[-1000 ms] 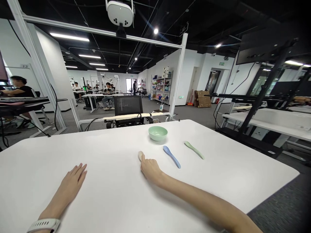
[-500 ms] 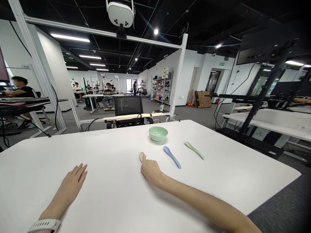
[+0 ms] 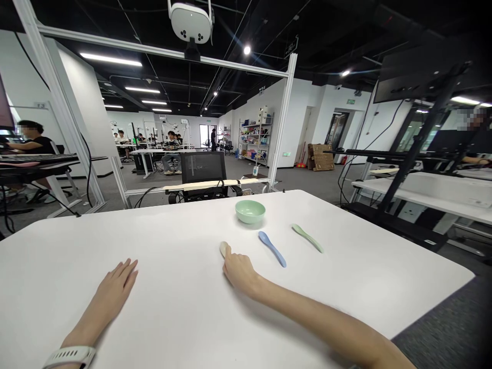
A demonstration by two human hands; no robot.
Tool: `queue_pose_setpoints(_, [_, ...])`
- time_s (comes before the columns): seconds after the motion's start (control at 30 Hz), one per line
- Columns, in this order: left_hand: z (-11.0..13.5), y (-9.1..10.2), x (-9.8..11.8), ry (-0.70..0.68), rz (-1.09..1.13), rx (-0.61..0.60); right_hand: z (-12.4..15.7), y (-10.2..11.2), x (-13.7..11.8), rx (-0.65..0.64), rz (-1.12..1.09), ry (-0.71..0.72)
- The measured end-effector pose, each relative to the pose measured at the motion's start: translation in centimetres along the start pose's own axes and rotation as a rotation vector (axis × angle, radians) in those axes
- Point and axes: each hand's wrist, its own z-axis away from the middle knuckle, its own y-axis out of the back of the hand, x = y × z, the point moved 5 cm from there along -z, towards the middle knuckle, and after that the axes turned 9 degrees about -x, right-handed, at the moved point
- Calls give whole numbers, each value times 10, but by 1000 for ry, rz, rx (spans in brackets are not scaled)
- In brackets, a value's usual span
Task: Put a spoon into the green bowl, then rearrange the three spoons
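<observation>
A beige spoon (image 3: 223, 248) lies on the white table with my right hand (image 3: 241, 273) closed over it; only its bowl end shows past my index finger. To the right of that hand is a blue spoon (image 3: 272, 249), and farther right a light green spoon (image 3: 308, 238). Behind them stands an upright green bowl (image 3: 250, 212), in which I see nothing. My left hand (image 3: 114, 290) rests palm down on the table at the left, fingers stretched out, touching none of these things.
The white table (image 3: 172, 307) has rounded corners. Past its far edge are a black mesh chair (image 3: 203, 167) and a metal frame (image 3: 282, 123). A desk with a monitor stand (image 3: 411, 138) is at the right. Several people sit in the background.
Both hands and the spoons stay practically where they were. In the far right background, part of a person has come into sight.
</observation>
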Motion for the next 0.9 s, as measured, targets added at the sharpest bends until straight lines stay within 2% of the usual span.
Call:
queue_pose_setpoints(0.27, [1, 2, 0, -4, -13, 16, -1, -3, -1, 10, -25, -13])
queue_pose_setpoints(0.37, [2, -1, -1, 9, -3, 13, -2, 1, 9, 47, -40, -72])
queue_pose_setpoints(0.47, [1, -4, -2, -2, -5, -6, -2, 10, 39, 105, -28, -194])
queue_pose_setpoints(0.6, [0, -8, -4, -2, -7, -41, 1, 15, 96, 214, 67, -372])
queue_pose_setpoints(0.7, [-1, -11, -6, -3, 2, -28, 3, 4, 132, 235, 100, -463])
queue_pose_setpoints(0.83, [-2, -13, -10, 6, 11, -16, 1, -17, 161, 158, 1, -452])
queue_pose_setpoints(0.9, [-2, -14, -11, 8, 7, -16, 2, -21, 178, 160, -89, -453])
